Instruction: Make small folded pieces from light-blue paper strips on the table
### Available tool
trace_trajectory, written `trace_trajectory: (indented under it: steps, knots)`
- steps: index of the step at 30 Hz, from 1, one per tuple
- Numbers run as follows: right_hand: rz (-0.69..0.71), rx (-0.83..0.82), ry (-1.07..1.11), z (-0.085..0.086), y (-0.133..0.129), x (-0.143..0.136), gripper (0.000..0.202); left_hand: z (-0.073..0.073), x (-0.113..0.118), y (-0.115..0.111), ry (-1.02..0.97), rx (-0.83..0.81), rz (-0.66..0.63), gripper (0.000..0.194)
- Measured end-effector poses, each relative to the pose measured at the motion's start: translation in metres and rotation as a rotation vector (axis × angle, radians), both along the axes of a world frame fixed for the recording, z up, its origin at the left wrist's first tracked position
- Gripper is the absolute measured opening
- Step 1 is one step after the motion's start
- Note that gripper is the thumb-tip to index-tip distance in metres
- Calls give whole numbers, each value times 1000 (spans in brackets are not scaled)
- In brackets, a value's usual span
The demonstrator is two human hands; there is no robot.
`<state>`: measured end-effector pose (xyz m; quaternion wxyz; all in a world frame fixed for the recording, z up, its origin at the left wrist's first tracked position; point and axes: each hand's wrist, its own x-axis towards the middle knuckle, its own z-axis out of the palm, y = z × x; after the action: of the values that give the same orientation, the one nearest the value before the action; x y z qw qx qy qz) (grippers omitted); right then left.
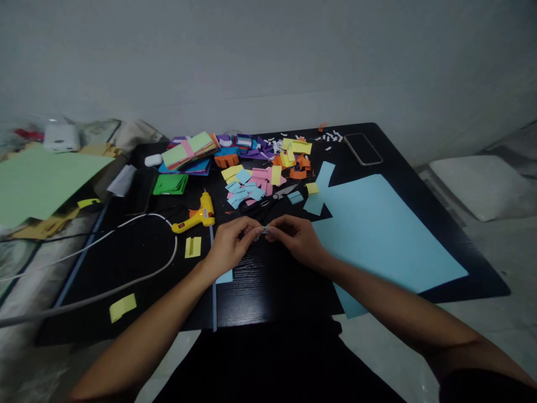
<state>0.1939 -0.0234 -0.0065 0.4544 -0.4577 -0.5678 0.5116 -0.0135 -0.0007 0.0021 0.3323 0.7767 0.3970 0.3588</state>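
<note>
Between my two hands is a small piece of light blue paper (264,229), mostly covered by my fingers. My left hand (235,240) pinches its left end, and my right hand (296,238) pinches the right end. Just beyond them on the black table (268,296) lies a pair of scissors (283,193), its handles dark. A yellow hot glue gun (197,214) rests left of my left hand. By my right forearm spreads a large light blue sheet (377,224), with a cut strip (325,174) at its far left. A blue paper piece (226,276) lies partly under my left wrist.
Several folded paper pieces (247,190) form a pile at the middle back. A phone (363,149) lies back right. Stacked coloured paper (191,152) and green pieces (170,184) are back left. A white cable (168,263) loops across the left side. A pale stool (482,184) stands right.
</note>
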Motion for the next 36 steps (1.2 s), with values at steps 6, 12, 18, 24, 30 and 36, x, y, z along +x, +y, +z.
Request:
trace_trajectory:
  steps: [6, 12, 18, 24, 30, 36]
  knots:
    - [47, 111, -182, -6, 2, 4, 15, -5, -2, 5, -9, -266, -47, 22]
    - [33, 32, -162, -6, 10, 12, 20, 20, -21, 20, 141, -246, 12, 35]
    - [60, -196, 91, -7, 19, 15, 31, 36, -81, 47, 740, -30, 324, 41]
    - [36, -375, 324, -4, 19, 13, 33, 17, -103, 53, 1066, -13, 359, 52]
    - [10, -388, 364, 0, 20, 14, 28, 17, -105, 51, 833, 51, 361, 33]
    - [3, -340, 342, -4, 20, 14, 27, 33, -87, 36, 478, 157, 378, 43]
